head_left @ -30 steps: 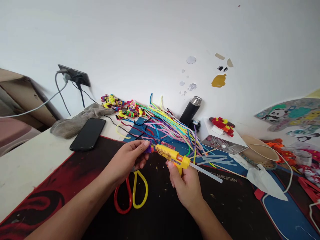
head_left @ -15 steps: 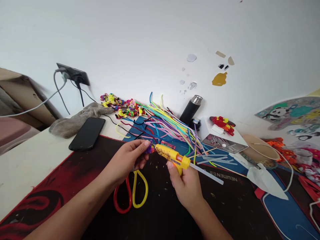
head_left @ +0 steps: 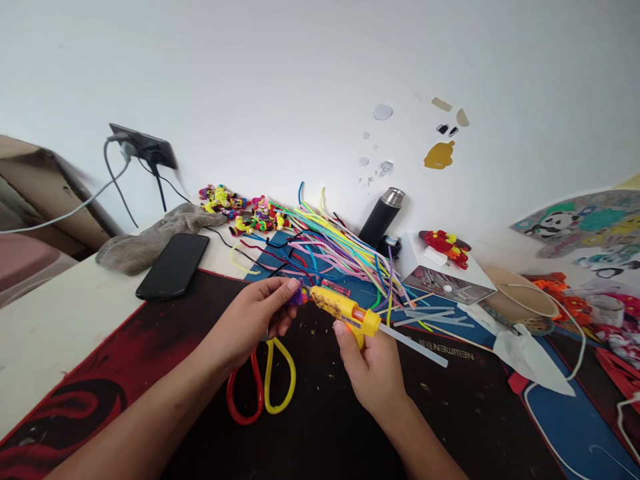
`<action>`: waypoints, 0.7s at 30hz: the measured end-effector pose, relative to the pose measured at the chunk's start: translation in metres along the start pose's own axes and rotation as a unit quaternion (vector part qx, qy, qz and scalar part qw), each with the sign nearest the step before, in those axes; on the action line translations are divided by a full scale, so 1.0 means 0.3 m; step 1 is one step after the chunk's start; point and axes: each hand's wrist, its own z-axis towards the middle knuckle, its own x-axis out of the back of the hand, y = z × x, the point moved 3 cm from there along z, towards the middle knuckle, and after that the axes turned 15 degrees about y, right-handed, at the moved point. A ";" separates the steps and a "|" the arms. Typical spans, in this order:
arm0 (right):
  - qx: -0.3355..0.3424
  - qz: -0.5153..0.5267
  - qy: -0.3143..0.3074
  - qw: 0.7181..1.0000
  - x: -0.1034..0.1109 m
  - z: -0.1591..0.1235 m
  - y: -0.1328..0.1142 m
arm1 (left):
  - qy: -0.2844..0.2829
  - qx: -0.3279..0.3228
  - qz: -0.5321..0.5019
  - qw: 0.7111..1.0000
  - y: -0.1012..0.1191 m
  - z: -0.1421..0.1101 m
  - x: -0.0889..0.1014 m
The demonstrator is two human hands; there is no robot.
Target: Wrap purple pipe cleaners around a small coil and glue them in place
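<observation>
My right hand (head_left: 375,367) is closed around the grip of a yellow glue gun (head_left: 333,303), its nozzle pointing left. A whitish glue stick (head_left: 415,345) juts from the gun's back end. Between thumb and fingers, my left hand (head_left: 260,307) pinches a small purple pipe-cleaner piece (head_left: 298,294), mostly hidden by the fingers. The nozzle is right at this piece; whether they touch I cannot tell. Below my left hand, scissors with one red and one yellow handle loop (head_left: 280,377) lie on the dark mat (head_left: 320,440), their blades hidden.
Loose coloured pipe cleaners (head_left: 340,247) spread behind my hands, beside finished small figures (head_left: 260,217). A phone (head_left: 173,267) lies left. A black flask (head_left: 381,217) leans by the wall, near a white drawer box (head_left: 450,280). Spare glue sticks (head_left: 440,317) and a crumpled tissue (head_left: 533,360) lie right.
Hardly anything differs. Both hands keep their grips, with the glue gun's nozzle still at the purple piece; the whole view has shifted slightly.
</observation>
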 end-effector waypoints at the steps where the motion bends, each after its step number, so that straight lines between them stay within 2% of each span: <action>1: -0.002 0.002 -0.001 1.000 0.000 -0.001 0.000 | -0.001 0.000 0.000 1.000 0.001 0.000 -0.001; 13: 0.002 -0.020 -0.002 1.000 0.002 -0.004 0.006 | -0.002 0.002 0.001 1.000 0.004 0.000 -0.003; 21: -0.032 -0.010 -0.034 0.999 0.003 -0.011 0.018 | -0.005 0.001 0.004 1.000 0.002 0.000 -0.002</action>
